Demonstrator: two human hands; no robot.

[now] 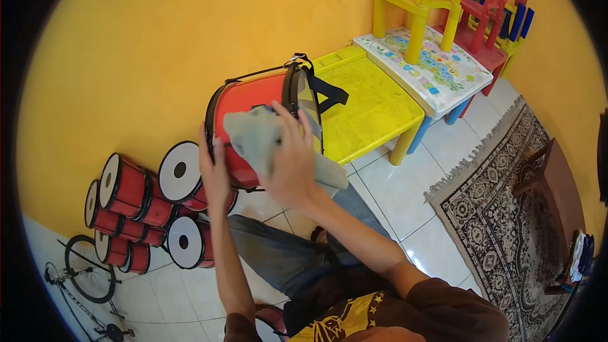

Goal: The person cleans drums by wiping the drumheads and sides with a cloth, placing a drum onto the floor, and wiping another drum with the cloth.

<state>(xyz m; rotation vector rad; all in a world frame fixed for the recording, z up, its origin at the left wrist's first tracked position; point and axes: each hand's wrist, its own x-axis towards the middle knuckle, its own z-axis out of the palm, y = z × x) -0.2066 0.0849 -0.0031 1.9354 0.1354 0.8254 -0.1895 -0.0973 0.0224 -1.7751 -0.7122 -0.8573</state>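
A red drum [253,93] with black rims is tilted on its side in front of me, by the yellow table. My left hand [215,174] grips its left rim, fingers along the edge and thumb over the red shell. Against that shell, my right hand [292,152] presses a pale grey-green cloth [248,132], bunched under the fingers. More pale fabric hangs below the right wrist. From the drum's upper right rim a black strap [330,94] trails onto the yellow table [370,104]. The drum's underside is hidden by my arms and the cloth.
Several red drums [136,183] with white heads are stacked at left, beside a bicycle [88,272]. A yellow chair [415,9] stands on a patterned white table [465,79]. A fringed rug [487,221] and a brown wooden piece of furniture [557,183] are at right.
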